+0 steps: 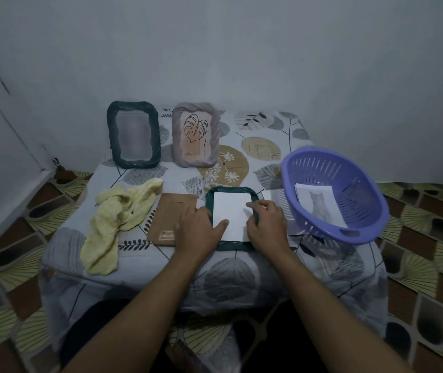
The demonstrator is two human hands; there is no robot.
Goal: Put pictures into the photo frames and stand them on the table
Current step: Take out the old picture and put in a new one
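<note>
We press the white paper picture (229, 211) into the dark green woven rectangular frame (231, 246) lying between our 2 hands, long axis running away from us, left hand (196, 227) loose with thumb down, right hand (267, 224) bent over the rim, grip unclear, brown cardboard backing board (171, 211) just beside the left.

At 6 o'clock your flat frame (235, 246) has a ropy, matt dark-green rim, and the sheet (231, 208) in it is plain matt white paper; the backing board (173, 211) at 8 o'clock looks like matt brown cardboard. The yellow cloth (118, 222) at 9 o'clock is soft, crumpled fabric, the basket (349, 173) at 3 o'clock smooth lilac plastic with a faint sheen. The tablecloth (268, 125) is thin printed fabric, matt throughout.
</note>
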